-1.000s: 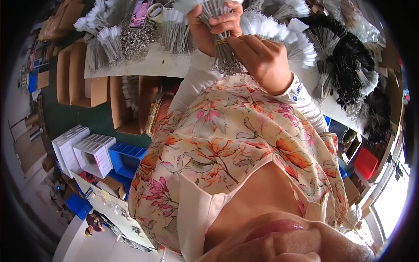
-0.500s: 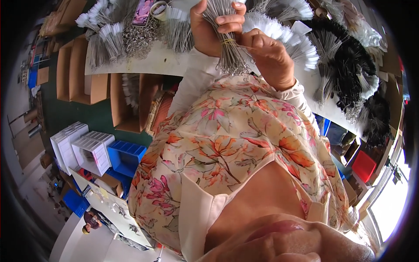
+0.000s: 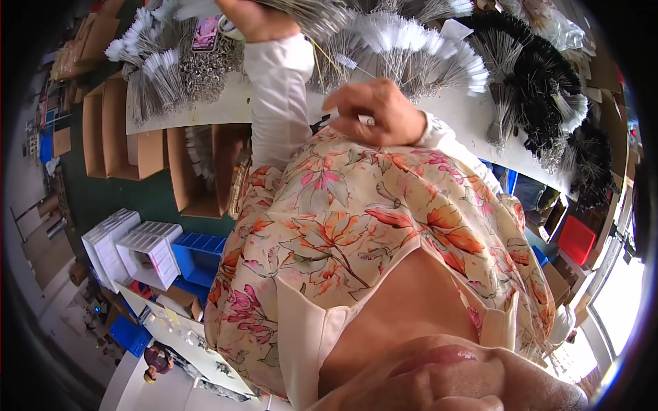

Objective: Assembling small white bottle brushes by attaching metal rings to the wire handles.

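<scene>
At the top edge, partly cut off, my left hand (image 3: 257, 20) holds a bundle of thin wire-handled brushes (image 3: 319, 19) slantwise over the table. The bundle is smeared by motion, and my fingertips on it are out of the picture. A thin yellow strand (image 3: 317, 58) hangs below the bundle. My right hand (image 3: 380, 113) is close to my body at the table's near edge, apart from the bundle. Its fingers are loosely bent and spread, with nothing plainly held; a small pale spot shows among them. Beyond it stand several fanned clusters of white-bristled brushes (image 3: 397, 34).
More white brushes (image 3: 161, 72) and a pile of metal loops (image 3: 205, 75) with a phone (image 3: 205, 34) on it lie left on the white table (image 3: 226, 106). Black-bristled brushes (image 3: 541, 89) heap up at right. Cardboard boxes (image 3: 113, 130) and plastic crates (image 3: 147, 253) stand lower left.
My left hand has carried the brush bundle up and left, tipping it from upright to slanted. My right hand has come away from the bundle and moved down toward my body.
</scene>
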`<state>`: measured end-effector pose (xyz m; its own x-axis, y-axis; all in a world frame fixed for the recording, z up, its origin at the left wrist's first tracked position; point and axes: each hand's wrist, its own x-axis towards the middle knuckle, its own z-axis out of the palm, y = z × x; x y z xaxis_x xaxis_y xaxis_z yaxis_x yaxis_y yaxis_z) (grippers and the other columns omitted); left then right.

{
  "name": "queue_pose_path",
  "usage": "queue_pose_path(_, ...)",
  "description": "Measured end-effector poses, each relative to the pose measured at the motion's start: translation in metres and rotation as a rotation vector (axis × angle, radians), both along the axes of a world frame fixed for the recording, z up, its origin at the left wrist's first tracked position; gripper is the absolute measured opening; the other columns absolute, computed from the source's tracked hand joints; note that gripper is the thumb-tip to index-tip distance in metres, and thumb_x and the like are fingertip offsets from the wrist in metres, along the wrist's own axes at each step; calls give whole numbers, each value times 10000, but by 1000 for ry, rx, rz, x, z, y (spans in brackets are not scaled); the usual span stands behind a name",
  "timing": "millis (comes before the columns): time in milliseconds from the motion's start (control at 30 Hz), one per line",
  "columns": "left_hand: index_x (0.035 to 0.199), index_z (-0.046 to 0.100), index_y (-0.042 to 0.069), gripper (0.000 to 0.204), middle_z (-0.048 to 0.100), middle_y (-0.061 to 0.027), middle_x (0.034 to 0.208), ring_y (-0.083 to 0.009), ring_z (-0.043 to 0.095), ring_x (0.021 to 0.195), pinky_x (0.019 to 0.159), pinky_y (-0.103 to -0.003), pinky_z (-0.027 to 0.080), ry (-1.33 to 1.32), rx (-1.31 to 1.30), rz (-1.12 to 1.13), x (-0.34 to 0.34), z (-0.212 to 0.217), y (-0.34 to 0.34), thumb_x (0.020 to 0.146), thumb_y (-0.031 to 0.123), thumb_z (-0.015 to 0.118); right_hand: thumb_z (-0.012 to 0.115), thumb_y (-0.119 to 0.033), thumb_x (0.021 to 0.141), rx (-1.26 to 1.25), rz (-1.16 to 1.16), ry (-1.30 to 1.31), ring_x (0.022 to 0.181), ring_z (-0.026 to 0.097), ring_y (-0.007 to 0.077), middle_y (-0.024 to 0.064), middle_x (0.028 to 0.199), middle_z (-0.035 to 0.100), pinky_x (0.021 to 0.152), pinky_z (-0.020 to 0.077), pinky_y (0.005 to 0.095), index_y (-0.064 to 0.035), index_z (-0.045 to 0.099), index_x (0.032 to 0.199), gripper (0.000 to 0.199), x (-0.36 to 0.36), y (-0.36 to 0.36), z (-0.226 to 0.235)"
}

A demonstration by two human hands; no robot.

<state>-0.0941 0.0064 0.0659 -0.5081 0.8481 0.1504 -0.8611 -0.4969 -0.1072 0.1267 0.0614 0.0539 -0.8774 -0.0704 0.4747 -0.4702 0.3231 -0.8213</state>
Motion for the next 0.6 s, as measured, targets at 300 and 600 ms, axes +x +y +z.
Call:
queue_pose_path(300, 946, 434, -5, 446, 483, -46, 664, -125, 470, 526, 482, -229, 422, 10, -29, -207, 18, 14, -4, 781, 330, 677, 487, -194, 934, -1377, 52, -147, 499, 305, 34, -35, 625, 390, 419, 243, 181, -31, 540, 971, 176, -4, 76, -12)
queue_pose_path(600, 763, 498, 65, 326, 498, -17, 597, -122, 485, 487, 456, -229, 422, 93, -288, 234, -29, -29, 19, 840, 373, 567, 594, -34, 810, 225, 96, 62, 685, 590, 231, 118, 817, 625, 589, 480, 302, 4, 631, 915, 117, 4, 4, -6)
